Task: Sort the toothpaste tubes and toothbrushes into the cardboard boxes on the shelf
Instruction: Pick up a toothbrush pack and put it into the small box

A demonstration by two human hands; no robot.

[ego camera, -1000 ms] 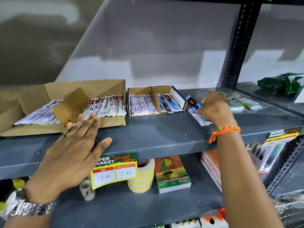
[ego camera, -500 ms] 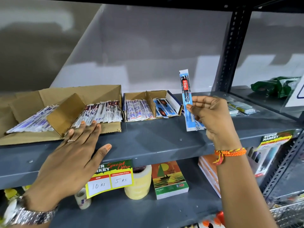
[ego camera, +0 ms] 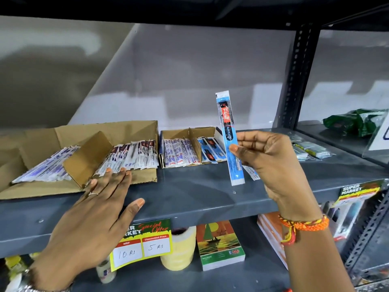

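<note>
Holding one blue toothbrush packet upright in pinching right hand above shelf's front edge, left hand lying flat, empty; boxes partly filled, few packets remaining loose.

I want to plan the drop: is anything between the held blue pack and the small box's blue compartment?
Nothing visible blocks it. The right hand holds the blue pack upright, just right of the small box. Its right compartment is open on top.
</note>
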